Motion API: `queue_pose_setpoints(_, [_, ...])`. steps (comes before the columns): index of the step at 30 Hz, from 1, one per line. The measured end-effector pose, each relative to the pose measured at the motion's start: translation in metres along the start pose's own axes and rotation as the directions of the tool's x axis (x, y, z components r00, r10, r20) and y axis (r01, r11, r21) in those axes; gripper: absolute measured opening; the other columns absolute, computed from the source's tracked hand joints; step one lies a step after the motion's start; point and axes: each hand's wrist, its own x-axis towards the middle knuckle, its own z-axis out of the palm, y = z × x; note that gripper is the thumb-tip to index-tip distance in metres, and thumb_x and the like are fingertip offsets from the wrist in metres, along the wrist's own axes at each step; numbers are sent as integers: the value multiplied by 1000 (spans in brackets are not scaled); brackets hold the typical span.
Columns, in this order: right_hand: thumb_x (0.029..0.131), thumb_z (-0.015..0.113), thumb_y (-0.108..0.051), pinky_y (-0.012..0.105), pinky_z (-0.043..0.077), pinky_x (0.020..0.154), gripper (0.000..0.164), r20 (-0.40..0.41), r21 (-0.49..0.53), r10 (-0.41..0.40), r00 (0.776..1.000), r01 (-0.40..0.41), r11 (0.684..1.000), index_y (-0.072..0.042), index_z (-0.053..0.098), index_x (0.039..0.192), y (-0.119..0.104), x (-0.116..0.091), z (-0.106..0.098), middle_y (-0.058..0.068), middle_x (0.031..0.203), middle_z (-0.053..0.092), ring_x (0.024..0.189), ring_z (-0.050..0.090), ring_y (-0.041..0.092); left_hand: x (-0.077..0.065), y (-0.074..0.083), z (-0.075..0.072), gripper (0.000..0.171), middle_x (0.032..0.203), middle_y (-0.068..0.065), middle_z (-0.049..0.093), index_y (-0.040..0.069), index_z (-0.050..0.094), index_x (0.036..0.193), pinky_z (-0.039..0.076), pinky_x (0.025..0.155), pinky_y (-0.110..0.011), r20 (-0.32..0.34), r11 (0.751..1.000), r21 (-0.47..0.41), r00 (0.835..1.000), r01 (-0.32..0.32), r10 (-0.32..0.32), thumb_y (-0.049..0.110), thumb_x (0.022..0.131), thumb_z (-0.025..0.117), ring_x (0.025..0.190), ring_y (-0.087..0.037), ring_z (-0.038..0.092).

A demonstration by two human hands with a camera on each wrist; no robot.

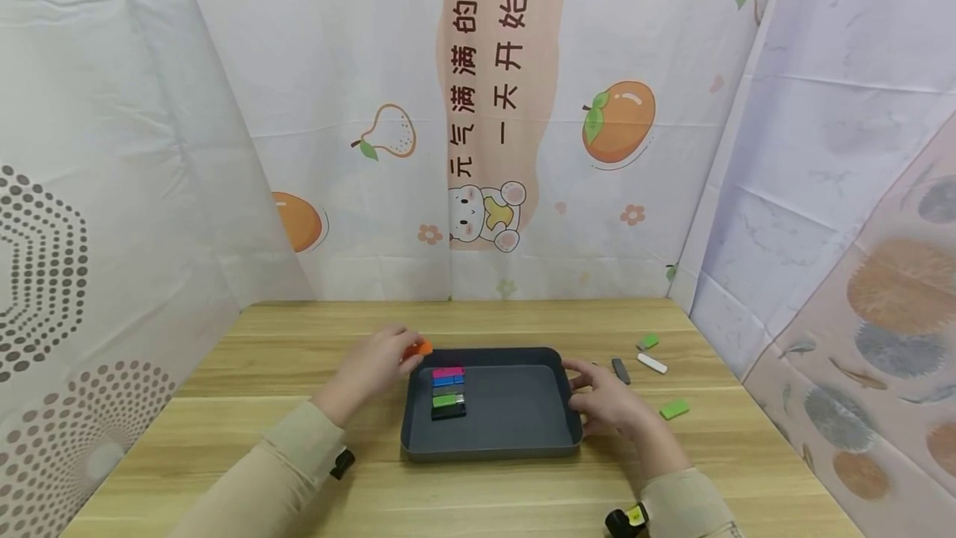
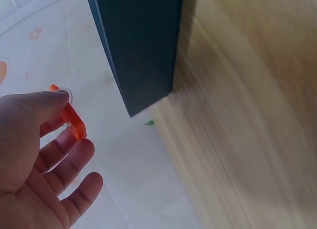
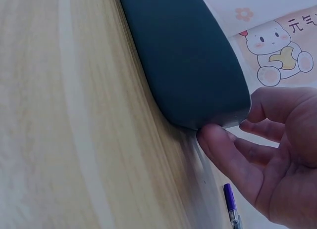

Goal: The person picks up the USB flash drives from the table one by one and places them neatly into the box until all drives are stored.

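Note:
A dark grey rectangular tray [image 1: 515, 452] sits on the table; seen from low down, its outer wall fills the upper part of both wrist views. Along its left side lies a column of USB sticks: pink [image 1: 448, 372], blue [image 1: 448, 382], a dark one, green [image 1: 448, 400] and black [image 1: 449, 412]. Just beyond the tray's far left corner, my left hand [image 1: 381, 359] pinches an orange USB stick [image 2: 74, 121] between thumb and fingers. At the tray's right end my right hand [image 1: 608, 398] holds the side, its thumb [image 3: 218, 142] at the lower edge and fingers by the rim.
Right of the tray lie several loose sticks: a grey one [image 1: 621, 370], a white one [image 1: 652, 364] and two green ones [image 1: 675, 409] [image 1: 648, 342]. A purple stick [image 3: 229, 197] shows below my right hand. Printed curtains [image 1: 358, 214] enclose the table.

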Motion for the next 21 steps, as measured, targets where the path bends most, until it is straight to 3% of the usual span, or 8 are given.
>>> queue_pose_setpoints(9, [85,59,7,48,60,61,75,-8,-1,4,1000,-4,1000,-5,37,156,0,-1,-1,28,130,51,89,65,31,-3,16,-2,28,99,2,61,15,74,116,55,73,-33,18,995,-5,994,-104,104,30,93,77,79,-13,56])
queue_pose_setpoints(16, [85,59,8,49,60,61,75,-3,0,-9,1000,9,1000,-3,37,156,1,0,-1,29,130,51,90,65,32,-6,25,0,22,101,2,67,15,75,109,58,76,-32,37,980,10,979,-201,201,29,92,78,83,-11,63])
queue_pose_setpoints(21, [85,59,8,50,60,61,75,-1,2,-11,1000,11,1000,-4,37,156,1,0,-1,29,131,51,91,65,32,-9,32,0,19,93,5,62,15,75,105,54,66,-27,99,976,-19,971,-219,220,27,91,78,72,-8,56])
